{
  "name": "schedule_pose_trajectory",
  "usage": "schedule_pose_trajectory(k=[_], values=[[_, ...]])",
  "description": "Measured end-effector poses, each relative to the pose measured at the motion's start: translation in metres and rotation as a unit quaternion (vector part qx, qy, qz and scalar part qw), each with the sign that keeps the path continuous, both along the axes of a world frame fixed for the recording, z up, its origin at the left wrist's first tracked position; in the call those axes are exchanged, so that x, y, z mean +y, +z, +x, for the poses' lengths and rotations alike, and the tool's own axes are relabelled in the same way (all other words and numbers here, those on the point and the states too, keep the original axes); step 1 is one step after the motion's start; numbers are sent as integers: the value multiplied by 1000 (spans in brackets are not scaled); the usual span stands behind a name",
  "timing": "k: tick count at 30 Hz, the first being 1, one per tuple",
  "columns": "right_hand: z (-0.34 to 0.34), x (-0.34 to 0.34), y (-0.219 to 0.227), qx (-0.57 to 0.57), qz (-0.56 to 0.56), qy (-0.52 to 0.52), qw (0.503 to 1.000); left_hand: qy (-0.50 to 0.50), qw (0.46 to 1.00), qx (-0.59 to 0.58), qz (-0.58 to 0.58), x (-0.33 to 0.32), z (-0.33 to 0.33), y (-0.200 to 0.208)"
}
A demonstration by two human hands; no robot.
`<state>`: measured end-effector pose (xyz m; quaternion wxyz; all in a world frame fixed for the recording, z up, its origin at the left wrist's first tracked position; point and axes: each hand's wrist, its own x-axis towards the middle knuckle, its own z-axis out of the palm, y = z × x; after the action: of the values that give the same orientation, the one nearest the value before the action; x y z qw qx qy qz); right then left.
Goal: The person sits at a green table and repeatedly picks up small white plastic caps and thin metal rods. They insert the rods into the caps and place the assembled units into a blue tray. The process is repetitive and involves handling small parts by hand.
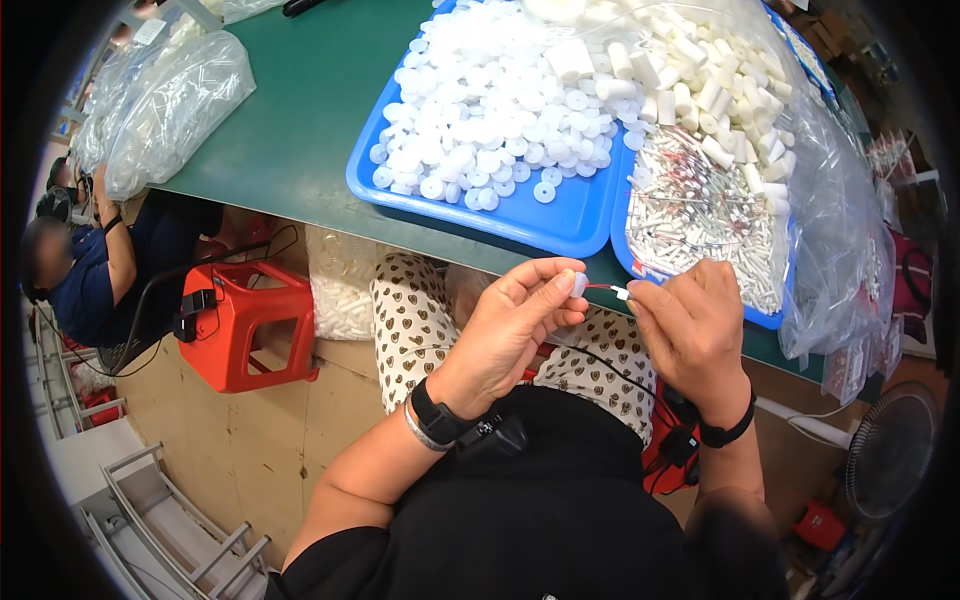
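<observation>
My left hand (515, 335) pinches a small translucent white plastic disc (578, 285) between thumb and fingers. From it a short red wire (599, 287) runs to a small white connector (622, 293), which the fingertips of my right hand (695, 335) grip. Both hands are held over my lap, just off the table's near edge. Behind them, many similar discs (500, 120) lie heaped in a blue tray (500, 228). A second blue tray (619, 235), close to my right hand, bears a pile of thin white pieces with red wires (700, 220).
White foam cylinders (715, 85) are piled at the back of the right tray. Clear plastic bags (835, 240) hang beside it. On the left are a red stool (245, 325), another person (90, 270) and a plastic bag (185, 110). A fan (890, 450) stands at lower right.
</observation>
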<state>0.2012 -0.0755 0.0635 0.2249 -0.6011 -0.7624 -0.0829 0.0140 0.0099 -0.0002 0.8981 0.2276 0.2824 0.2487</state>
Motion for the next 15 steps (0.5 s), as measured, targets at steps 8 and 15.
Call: schedule_pose_trajectory(k=[8,15], values=[[-6,-2,-5,-22,28,-5,999,13,997,-50,-55,-2,1,-1],[-15,-3,-10,34,9,0,999,-7,997,-51,-49,-9,5,2]])
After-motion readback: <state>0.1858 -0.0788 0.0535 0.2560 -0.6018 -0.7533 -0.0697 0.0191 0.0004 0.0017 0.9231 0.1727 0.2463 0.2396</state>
